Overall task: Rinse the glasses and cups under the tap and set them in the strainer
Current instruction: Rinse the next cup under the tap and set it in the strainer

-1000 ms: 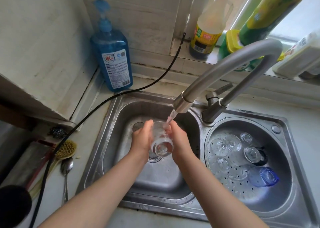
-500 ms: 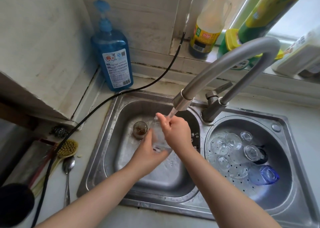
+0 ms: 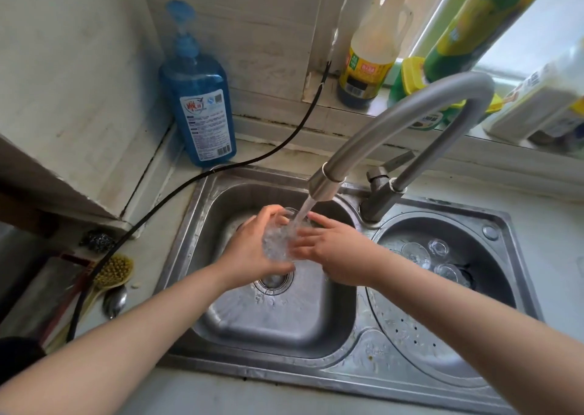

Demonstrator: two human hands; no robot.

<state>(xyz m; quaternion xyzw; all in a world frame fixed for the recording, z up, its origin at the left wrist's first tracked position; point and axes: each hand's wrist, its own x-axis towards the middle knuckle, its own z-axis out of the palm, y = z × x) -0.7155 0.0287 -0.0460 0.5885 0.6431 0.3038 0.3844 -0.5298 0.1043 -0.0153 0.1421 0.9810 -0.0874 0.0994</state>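
Reaching in from the near edge, both forearms crossing the sink rim toward the left basin. Holding a clear glass over the drain, directly under the tap stream, mouth tilted up toward the spout. Gripping the glass from the left with the left hand, fingers curled round its wall, thumb side up near the rim. Touching the glass from the right with the right hand, fingers stretched fairly straight and spread a little against the glass. Pouring water into the glass, foaming inside it and splashing round the drain below.

Lying in the right basin, the round perforated strainer, already carrying several clear glasses at its far side, partly hidden behind the right forearm.

Resting on the counter left of the sink, a spoon, a brush and a steel scourer, with a black cable running past them up to the windowsill.

Standing beyond the sink in the corner, a blue soap bottle. Standing farther back on the sill, a yellow-labelled bottle, a green bottle and a white container
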